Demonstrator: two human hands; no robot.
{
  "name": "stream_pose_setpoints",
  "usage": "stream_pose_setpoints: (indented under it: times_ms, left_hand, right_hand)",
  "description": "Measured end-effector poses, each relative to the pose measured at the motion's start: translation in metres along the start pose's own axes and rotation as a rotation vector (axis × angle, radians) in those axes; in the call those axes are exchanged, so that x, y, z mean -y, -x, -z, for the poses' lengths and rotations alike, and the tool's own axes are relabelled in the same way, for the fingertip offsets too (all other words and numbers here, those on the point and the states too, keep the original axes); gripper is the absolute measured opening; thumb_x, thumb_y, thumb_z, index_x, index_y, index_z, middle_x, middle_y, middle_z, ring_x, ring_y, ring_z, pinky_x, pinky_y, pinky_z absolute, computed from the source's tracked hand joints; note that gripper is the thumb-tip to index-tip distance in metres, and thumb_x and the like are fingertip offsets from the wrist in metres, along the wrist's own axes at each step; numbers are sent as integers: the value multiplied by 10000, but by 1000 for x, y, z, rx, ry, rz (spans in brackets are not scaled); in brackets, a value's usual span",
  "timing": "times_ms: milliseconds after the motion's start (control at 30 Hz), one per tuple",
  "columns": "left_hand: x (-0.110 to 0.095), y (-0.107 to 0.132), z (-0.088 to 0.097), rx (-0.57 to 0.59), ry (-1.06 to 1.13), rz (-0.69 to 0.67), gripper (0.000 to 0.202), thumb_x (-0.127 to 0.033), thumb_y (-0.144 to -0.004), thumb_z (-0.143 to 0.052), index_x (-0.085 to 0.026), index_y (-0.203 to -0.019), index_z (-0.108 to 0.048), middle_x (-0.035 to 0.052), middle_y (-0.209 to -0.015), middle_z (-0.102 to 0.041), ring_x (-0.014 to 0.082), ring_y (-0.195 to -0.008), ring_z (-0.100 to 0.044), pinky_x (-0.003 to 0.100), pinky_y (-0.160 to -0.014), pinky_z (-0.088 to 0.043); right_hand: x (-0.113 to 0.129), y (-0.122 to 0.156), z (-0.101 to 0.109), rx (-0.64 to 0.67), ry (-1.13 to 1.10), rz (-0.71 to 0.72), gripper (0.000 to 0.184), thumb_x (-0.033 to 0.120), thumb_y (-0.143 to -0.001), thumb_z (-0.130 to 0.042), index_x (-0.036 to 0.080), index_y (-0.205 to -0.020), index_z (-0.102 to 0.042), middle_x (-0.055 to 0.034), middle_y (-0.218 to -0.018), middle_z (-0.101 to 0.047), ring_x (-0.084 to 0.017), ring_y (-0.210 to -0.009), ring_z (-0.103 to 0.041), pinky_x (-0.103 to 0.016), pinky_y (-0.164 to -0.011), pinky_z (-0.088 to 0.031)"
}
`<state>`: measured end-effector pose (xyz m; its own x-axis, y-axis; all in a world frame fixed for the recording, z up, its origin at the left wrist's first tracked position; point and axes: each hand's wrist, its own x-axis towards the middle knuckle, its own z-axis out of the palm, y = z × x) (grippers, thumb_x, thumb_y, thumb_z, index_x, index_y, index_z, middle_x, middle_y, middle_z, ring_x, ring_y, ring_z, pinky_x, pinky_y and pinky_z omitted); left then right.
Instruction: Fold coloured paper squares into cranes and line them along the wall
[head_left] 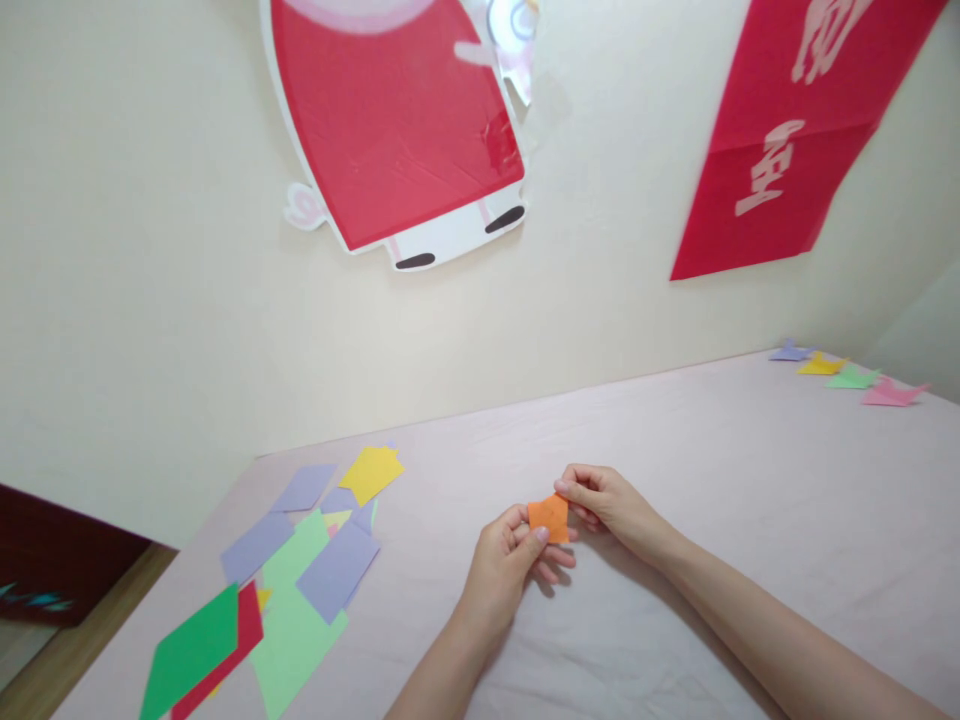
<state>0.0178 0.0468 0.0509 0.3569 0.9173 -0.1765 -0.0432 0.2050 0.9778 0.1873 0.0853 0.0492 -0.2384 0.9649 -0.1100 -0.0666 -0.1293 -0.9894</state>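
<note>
Paper [549, 518] in a two-handed pinch

You have the small orange piece over the pale cloth [690, 450]. Your left hand [496, 565] clamps its lower part between thumb and fingers, other fingers loosely spread below; your right hand [604, 500] nips its upper right corner, thumb against forefinger. To your left, loose coloured sheets [339, 575] overlap; far to your right, four small folded papers [851, 378] form a row. On the wall [600, 250], a red banner [814, 140] carries pale lettering [772, 170] you can't make out, near a cartoon sticker [405, 120].
</note>
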Motion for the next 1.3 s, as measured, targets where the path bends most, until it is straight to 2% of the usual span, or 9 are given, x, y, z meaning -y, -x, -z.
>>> stream_pose_setpoints:
  times_ms: [133, 300, 467, 600, 767, 833, 933, 1100, 1300]
  left_hand:
    - [1, 1, 0, 2, -150, -3, 412, -500, -906, -455, -118, -1027, -551, 186, -918, -744, 184, -621, -699, 221, -469, -456]
    - [-22, 12, 3, -26, -509, -91, 248, -342, -970, -374, -181, -976, -563, 91, -848, -730, 193, -672, -684, 284, -604, -492]
    - [-35, 24, 1, -242, -995, -240, 157, -104, -869, -456, -204, -824, -569, 77, -857, -614, 283, -930, -564, 441, -860, -392]
    - [-22, 20, -13, -183, -1192, -294, 199, -45, -741, -557, -190, -874, -591, 93, -1038, -590, 309, -1018, -487, 478, -901, -365]
    - [-14, 21, -23, -82, -1227, -243, 221, -243, -737, -694, -170, -911, -579, 86, -990, -582, 292, -931, -492, 465, -842, -402]
    - [-16, 26, -19, -33, -1176, -185, 317, -307, -700, -761, -172, -912, -568, 71, -995, -573, 276, -918, -488, 447, -834, -404]
    - [-17, 33, -7, 60, -1061, -190, 268, -203, -743, -738, -188, -951, -572, 41, -1033, -561, 240, -967, -489, 387, -859, -393]
    - [-14, 35, 3, 113, -1026, -236, 208, -91, -822, -668, -206, -973, -583, 20, -1042, -562, 204, -991, -479, 327, -866, -369]
    - [-16, 32, 2, 146, -1090, -240, 165, -133, -831, -693, -200, -939, -588, 17, -1004, -597, 203, -954, -498, 318, -829, -378]
  right_hand:
    - [1, 1, 0, -23, -6, 9, 493, 629, -715, -712, 192, -633, -500, 87, -482, -412, -62, -412, -319, -221, -430, -205]
    - [4, 2, -1, 3, 21, -6, 487, 633, -750, -659, 200, -632, -471, 90, -480, -396, -61, -404, -305, -220, -424, -216]
    - [10, 0, 2, 30, 115, 29, 417, 588, -797, -608, 189, -915, -580, 61, -559, -516, -96, -447, -402, -226, -443, -287]
    - [9, 3, 2, 26, 226, 103, 265, 448, -831, -584, 200, -922, -563, 57, -594, -501, -122, -538, -458, -243, -515, -341]
    - [8, 21, 2, 55, 399, 145, 69, 206, -818, -529, 200, -856, -587, 21, -688, -562, -145, -643, -503, -260, -593, -370]
    - [12, 32, 4, 101, 467, 159, 112, 124, -767, -534, 199, -809, -607, 11, -723, -581, -148, -657, -501, -260, -605, -373]
    - [20, 47, 6, 250, 638, 257, 230, 20, -667, -528, 198, -784, -614, -12, -829, -597, -175, -801, -533, -269, -716, -409]
    - [13, 56, 7, 342, 952, 415, 196, 13, -749, -571, 187, -813, -634, -45, -855, -636, -191, -824, -549, -280, -727, -424]
    - [-1, 49, 13, 321, 987, 517, 150, 112, -893, -532, 196, -807, -622, -47, -803, -650, -186, -756, -552, -295, -706, -433]
